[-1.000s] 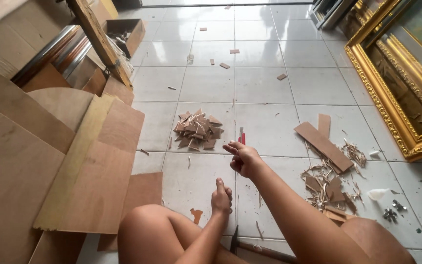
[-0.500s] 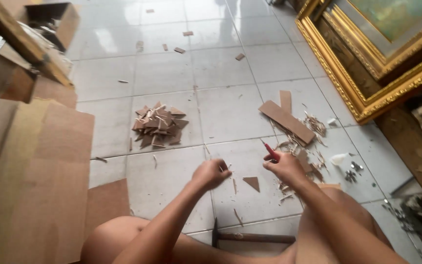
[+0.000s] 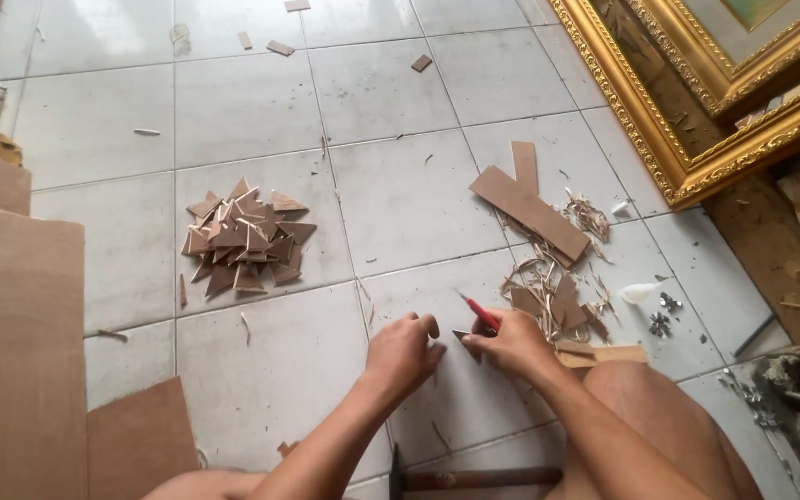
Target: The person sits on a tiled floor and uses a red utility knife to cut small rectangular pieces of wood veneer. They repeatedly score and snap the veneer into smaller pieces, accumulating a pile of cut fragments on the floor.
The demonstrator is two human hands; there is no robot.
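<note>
My right hand [image 3: 511,344] grips a red-handled utility knife [image 3: 481,313], blade pointing up and left, low over the white tiled floor [image 3: 381,194]. A small triangular brown board piece [image 3: 461,335] lies between both hands, touching my right fingers. My left hand [image 3: 403,352] rests curled on the floor right beside that piece, its fingertips close to it. A pile of several triangular brown board pieces [image 3: 243,241] lies on the floor to the upper left.
Brown board strips [image 3: 530,211] and shavings lie right of my hands. A hammer [image 3: 474,479] lies near my knees. Large board sheets [image 3: 16,352] cover the left. Gilded picture frames [image 3: 696,102] lean at the upper right. Small metal bits [image 3: 664,315] lie nearby.
The view has swung right and closer. Both hands have come together on the floor around the small triangular piece, the right still holding the knife.
</note>
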